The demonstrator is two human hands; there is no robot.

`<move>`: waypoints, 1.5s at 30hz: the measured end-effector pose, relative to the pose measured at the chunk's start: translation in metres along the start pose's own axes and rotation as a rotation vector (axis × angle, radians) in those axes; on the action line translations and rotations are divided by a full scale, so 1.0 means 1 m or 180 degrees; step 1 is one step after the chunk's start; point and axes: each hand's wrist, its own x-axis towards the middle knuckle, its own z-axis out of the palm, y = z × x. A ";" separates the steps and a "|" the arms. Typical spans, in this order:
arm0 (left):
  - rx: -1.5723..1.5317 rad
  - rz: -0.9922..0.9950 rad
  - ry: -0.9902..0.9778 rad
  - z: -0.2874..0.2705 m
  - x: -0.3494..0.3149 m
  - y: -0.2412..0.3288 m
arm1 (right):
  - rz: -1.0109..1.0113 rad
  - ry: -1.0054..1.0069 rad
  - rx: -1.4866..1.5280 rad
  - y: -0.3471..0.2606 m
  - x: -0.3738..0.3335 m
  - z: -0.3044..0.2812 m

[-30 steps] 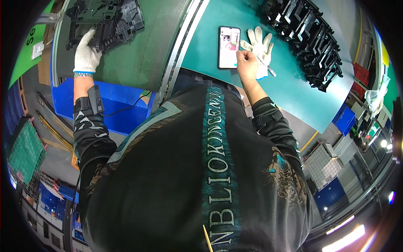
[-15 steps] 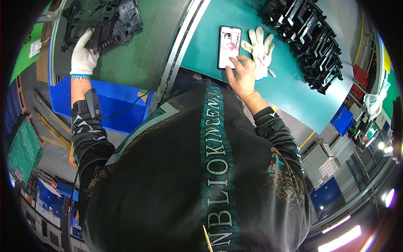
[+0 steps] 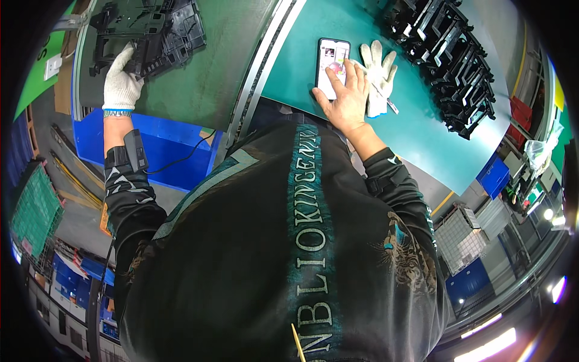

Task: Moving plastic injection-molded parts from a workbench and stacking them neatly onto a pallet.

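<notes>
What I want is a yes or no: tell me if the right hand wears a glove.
No, the right hand is bare, and a white glove lies on the teal table beside the phone.

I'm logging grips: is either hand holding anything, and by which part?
The right hand holds nothing, its fingers over the phone. The left hand is at the near edge of the black plastic part; with fingers hidden, a grip cannot be told.
</notes>
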 end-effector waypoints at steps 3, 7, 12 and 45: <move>-0.0030 -0.0079 0.0051 0.008 -0.004 0.005 | -0.0027 0.0083 0.0141 0.004 -0.013 -0.007; -0.0157 -0.0312 0.0120 0.007 0.013 0.010 | -0.0033 0.0266 0.0528 0.022 -0.033 -0.003; -0.0001 -0.0591 -0.0318 0.011 0.028 0.011 | 0.0276 0.0505 0.0675 0.045 -0.048 -0.003; 0.2353 -0.0034 -0.1845 0.019 -0.025 0.084 | 0.1146 0.0725 0.0744 0.039 -0.071 -0.026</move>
